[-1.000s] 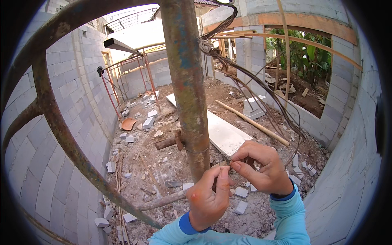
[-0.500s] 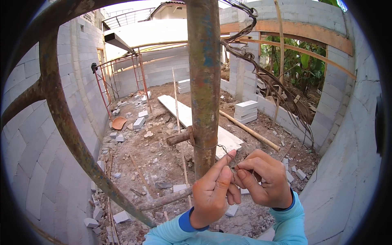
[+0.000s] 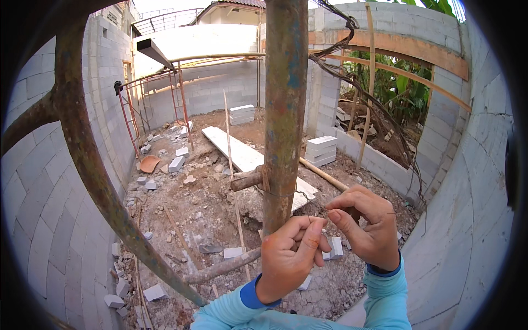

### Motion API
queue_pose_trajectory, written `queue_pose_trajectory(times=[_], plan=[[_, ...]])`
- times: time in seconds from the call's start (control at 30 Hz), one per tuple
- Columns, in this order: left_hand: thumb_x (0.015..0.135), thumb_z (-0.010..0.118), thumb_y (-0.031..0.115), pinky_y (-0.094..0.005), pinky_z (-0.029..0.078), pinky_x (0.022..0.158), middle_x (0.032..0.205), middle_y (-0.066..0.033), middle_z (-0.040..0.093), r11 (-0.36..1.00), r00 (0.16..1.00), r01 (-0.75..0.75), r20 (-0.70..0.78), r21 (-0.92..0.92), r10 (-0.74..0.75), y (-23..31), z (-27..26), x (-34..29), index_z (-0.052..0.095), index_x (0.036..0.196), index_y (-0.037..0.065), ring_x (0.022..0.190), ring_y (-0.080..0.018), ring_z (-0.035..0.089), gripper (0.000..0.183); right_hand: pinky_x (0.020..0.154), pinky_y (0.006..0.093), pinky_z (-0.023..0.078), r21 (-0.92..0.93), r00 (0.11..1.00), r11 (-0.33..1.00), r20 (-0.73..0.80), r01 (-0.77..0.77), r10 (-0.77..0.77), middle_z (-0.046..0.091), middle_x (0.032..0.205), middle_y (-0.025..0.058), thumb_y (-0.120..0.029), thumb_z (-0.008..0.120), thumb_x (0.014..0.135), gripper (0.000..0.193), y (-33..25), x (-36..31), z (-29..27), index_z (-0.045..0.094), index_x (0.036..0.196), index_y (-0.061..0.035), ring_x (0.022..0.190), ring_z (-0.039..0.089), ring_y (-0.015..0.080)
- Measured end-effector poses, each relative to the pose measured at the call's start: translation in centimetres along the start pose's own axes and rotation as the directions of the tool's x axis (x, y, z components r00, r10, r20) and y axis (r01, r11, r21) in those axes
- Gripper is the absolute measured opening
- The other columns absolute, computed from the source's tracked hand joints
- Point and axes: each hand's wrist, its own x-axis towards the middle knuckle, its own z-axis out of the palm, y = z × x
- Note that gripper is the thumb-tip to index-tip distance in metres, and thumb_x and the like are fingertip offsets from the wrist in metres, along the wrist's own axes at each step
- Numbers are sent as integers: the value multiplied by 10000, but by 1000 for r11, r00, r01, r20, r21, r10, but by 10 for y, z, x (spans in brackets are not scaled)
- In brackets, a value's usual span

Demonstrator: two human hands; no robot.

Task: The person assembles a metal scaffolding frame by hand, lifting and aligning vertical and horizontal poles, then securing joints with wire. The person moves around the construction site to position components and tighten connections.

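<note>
Thin tie wire (image 3: 300, 193) loops round the rusty upright scaffold pole (image 3: 285, 99), just below a short rusty stub (image 3: 247, 180), and its twisted end stands out to the right. My left hand (image 3: 289, 256) is closed beside the pole, thumb and forefinger pinching a fine strand of wire. To its right, my right hand (image 3: 367, 223) also pinches fine wire between thumb and fingertips, and a thin end seems to stick out past its knuckles. The fingertips of both hands are close together but apart. Exactly how the strand runs between them is too fine to make out.
A curved rusty scaffold frame (image 3: 91, 148) spans the left. Dark wires (image 3: 379, 107) hang at the right in front of a window opening. Below lie a white board (image 3: 234, 151), a block stack (image 3: 320, 149), a bamboo pole (image 3: 324, 175) and rubble. A block wall (image 3: 467, 220) rises close on the right.
My left forefinger, stretched up against the twisted wire before, has curled in to a pinch below it. My right hand has shifted slightly right, opening a small gap. The view has shifted a little.
</note>
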Motion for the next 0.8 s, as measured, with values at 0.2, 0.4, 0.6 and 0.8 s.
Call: queue_pose_trajectory(times=[0.2, 0.4, 0.6, 0.8], plan=[[1037, 578, 137, -204, 464, 490, 754, -83, 700, 998, 999, -2, -40, 60, 5, 0, 0, -3, 625, 1150, -50, 583, -91, 637, 224, 539, 228, 399, 100, 997, 994, 55, -53, 48, 644, 811, 48, -69, 708, 907, 98, 6, 4, 6, 707, 969, 6, 637, 536, 62], [1020, 599, 95, -206, 479, 511, 781, -85, 706, 992, 997, -30, -67, 123, 39, -3, 5, -1, 563, 1221, -58, 613, -75, 629, 256, 547, 223, 405, 290, 983, 946, 154, -144, 102, 645, 810, 47, -62, 691, 916, 108, 15, 15, 12, 697, 980, 25, 661, 536, 39], [1012, 613, 95, -211, 481, 495, 789, -85, 709, 978, 994, -79, -65, 195, 93, -11, 7, 4, 593, 1104, -61, 628, -67, 630, 182, 535, 244, 410, 181, 978, 981, 208, -67, 28, 631, 760, 38, -70, 660, 923, 102, 13, 21, 1, 685, 956, 22, 626, 524, 50], [1008, 620, 93, -208, 477, 487, 764, -75, 703, 978, 996, -64, -51, 201, 75, -8, 5, 5, 602, 1063, -55, 645, -60, 637, 159, 528, 247, 336, 80, 977, 996, 213, -46, 28, 585, 759, 11, -112, 673, 923, 116, 6, 29, -3, 663, 912, 4, 610, 449, 63]])
